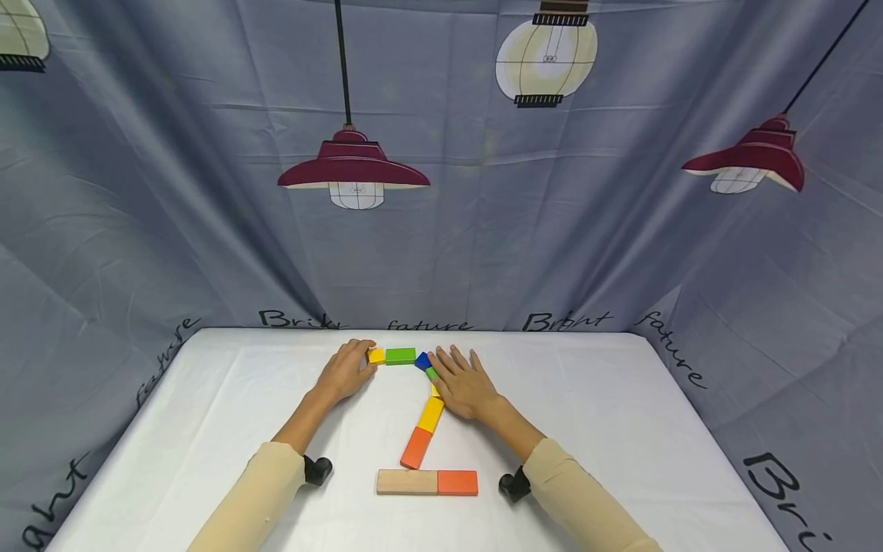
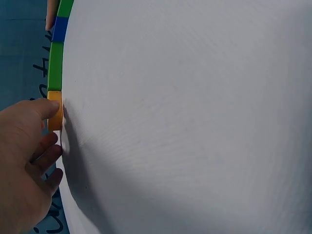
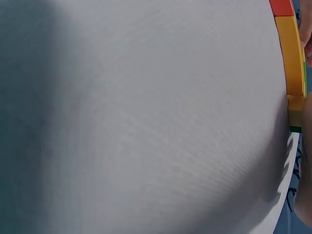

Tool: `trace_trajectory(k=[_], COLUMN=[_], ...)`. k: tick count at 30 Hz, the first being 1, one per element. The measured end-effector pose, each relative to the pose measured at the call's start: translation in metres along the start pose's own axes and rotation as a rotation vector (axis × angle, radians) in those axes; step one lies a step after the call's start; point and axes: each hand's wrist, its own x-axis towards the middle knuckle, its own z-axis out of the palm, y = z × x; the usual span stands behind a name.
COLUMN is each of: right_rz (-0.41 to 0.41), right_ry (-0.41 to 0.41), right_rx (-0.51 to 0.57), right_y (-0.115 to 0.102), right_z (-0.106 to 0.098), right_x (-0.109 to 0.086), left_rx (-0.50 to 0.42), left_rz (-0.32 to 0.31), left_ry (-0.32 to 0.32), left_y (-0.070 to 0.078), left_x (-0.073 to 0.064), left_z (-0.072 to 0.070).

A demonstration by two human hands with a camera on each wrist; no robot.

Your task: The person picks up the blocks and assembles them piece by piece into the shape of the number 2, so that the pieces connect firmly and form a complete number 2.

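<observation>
My left hand [image 1: 345, 370] pinches a small yellow block [image 1: 376, 356] at the left end of a row of blocks, thumb on its near side in the left wrist view. Against that block lies a long green block [image 1: 400, 356], then a blue block [image 1: 422, 360]. The row bends down through a partly covered green block [image 1: 431, 373], a yellow piece [image 1: 434, 390], a longer yellow block [image 1: 431, 415] and an orange block [image 1: 416, 448]. My right hand [image 1: 465, 387] lies with straight, spread fingers along the bend, touching the blocks there.
Below the row, a plain wooden block [image 1: 407, 482] and an orange-red block [image 1: 458, 482] lie end to end, near the slanted orange block's lower end. A white cloth covers the table [image 1: 586, 429]. Behind hangs a grey curtain [image 1: 455, 253] printed with lamps.
</observation>
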Motion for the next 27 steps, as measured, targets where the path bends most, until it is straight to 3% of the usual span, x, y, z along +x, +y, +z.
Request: trace_trajectory(k=[17,21,27], right_rz=[0.039,0.045,0.015], right_ry=[0.004,0.066,0.232], right_rx=[0.091,0.149,0.235], right_y=[0.005,0.008,0.015], right_z=[0.001,-0.003,-0.013], right_x=[-0.001,-0.002,-0.007], left_rx=[-0.021,-0.032,-0.038], left_rz=[0.014,0.032,0.060], left_ry=[0.027,0.044,0.099], left_y=[-0.004,-0.005,-0.007], left_x=[-0.007,-0.011,-0.020], left_z=[-0.008,-0.016,-0.030])
